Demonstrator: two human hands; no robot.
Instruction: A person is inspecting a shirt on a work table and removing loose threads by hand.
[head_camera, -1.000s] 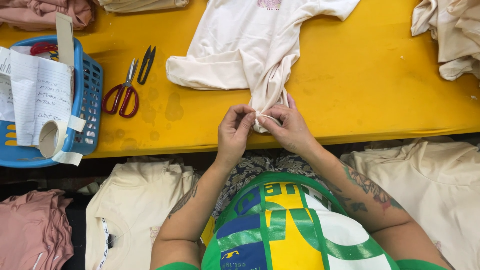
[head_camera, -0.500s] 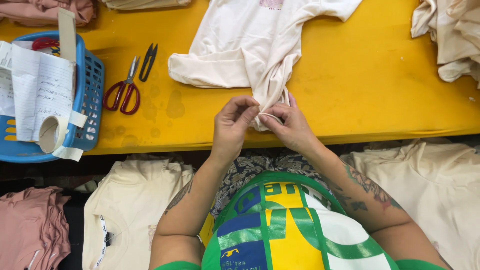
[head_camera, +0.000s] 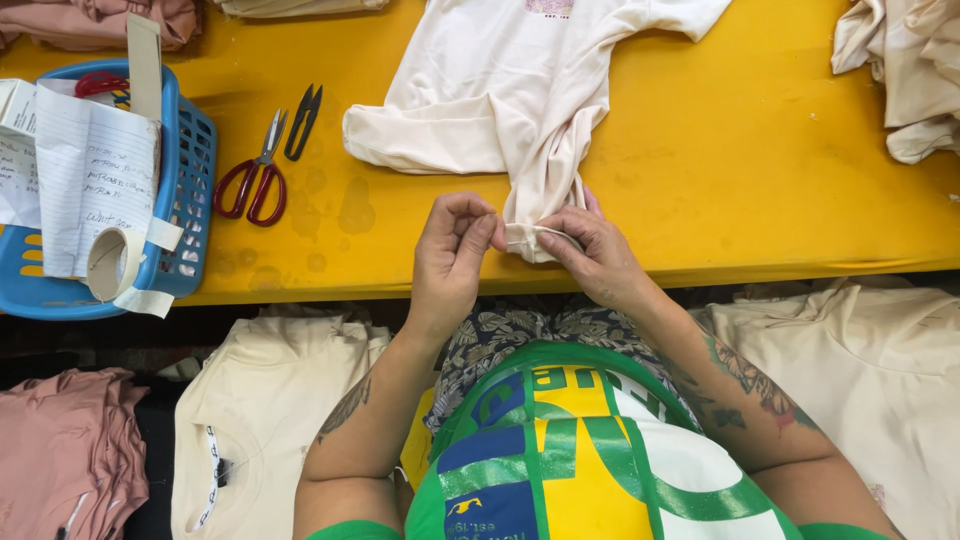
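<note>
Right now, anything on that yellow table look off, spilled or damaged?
Faint round stains mark the yellow table beside the red scissors, like dried drips. A tape roll hangs over the blue basket rim. The cream shirt is bunched at the hem, pinched by the left hand and right hand. No damage shows.
</note>
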